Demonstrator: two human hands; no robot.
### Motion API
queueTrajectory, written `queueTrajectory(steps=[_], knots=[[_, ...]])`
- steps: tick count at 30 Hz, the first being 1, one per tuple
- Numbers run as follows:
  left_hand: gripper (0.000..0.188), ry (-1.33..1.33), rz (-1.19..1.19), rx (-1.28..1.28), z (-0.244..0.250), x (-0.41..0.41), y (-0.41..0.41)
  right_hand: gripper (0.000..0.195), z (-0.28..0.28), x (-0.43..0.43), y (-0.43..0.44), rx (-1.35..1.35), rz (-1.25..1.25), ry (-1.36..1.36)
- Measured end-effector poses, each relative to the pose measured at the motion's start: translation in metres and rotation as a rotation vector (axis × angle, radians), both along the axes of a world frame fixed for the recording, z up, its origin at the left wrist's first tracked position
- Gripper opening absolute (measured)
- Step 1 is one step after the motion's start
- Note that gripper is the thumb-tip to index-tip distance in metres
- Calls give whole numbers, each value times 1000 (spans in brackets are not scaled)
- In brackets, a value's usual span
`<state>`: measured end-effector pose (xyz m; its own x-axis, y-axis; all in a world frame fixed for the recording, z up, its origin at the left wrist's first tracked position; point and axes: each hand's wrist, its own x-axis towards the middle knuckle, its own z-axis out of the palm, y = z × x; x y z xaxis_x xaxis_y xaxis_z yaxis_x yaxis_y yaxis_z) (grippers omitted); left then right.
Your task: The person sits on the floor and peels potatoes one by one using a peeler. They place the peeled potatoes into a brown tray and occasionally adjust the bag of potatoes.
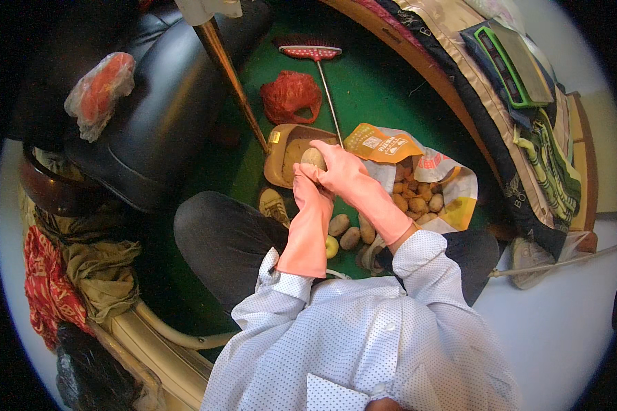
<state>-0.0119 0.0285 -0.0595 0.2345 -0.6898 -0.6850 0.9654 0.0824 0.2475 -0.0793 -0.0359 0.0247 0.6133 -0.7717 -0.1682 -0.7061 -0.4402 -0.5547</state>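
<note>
A potato is held between my two hands, both in pink rubber gloves. My right hand wraps its fingers and thumb around the right side and far end. From below, my left hand grips the near end; its fingertips are partly hidden. Beneath the hands lies a tan dustpan with bits of debris in it. Several loose potatoes rest on the floor between my legs, beside a yellow-green apple. To the right, an opened printed bag is full of small potatoes.
The dustpan's long handle rises at the upper left. Beyond it are a red plastic bag and a broom on the green floor. A black padded seat stands left; layered bedding curves along the right.
</note>
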Motion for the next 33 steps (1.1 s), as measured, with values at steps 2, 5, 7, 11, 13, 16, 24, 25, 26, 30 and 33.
queueTrajectory(steps=[2, 5, 7, 11, 13, 16, 24, 25, 26, 30, 33], knots=[[48, -49, 17, 75, -14, -1, 1, 56, -2, 2, -5, 103, 2, -49], [42, -42, 120, 300, 27, 1, 1, 43, -19, 2, -14, 370, -9, -258], [39, -63, 94, 301, 28, 7, -4, 40, -19, 2, -15, 411, -64, -465], [34, -240, 165, 192, 36, 0, -4, 45, -23, -3, -16, 296, -289, -613], [40, -519, 143, 52, 28, -2, -1, 49, -20, -4, -4, 323, -381, -595], [46, -818, 29, -74, 50, -13, -1, 47, -45, -21, -10, 423, -298, -744], [54, -892, -130, -234, 49, -18, 5, 38, -44, -25, -15, 682, -437, -832], [51, -937, -121, -235, 44, -19, 4, 38, -46, -26, -17, 727, -467, -795], [49, -982, -111, -236, 39, -20, 3, 39, -48, -28, -15, 693, -504, -804], [38, -1080, -86, -215, 30, -16, 6, 42, -32, -21, 1, 593, -605, -800], [34, -937, -114, -192, 59, -17, 10, 44, -47, -30, 1, 526, -652, -766]])
